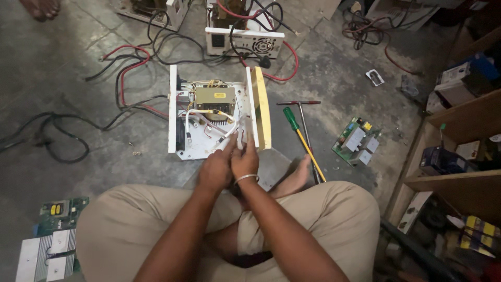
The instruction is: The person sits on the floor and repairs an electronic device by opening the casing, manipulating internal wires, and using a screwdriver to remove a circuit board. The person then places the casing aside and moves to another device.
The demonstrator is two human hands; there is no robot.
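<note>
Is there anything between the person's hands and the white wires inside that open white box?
Nothing visible. The left hand and right hand are already at the near edge of the open white box, their fingers touching the white wires. The screwdriver lies apart on the floor.

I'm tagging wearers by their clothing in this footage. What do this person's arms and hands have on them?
Both forearms are bare, with no sleeves in view. The left hand has no glove or jewellery. The right hand is also ungloved, with a thin silver-coloured bangle around the wrist.
</note>
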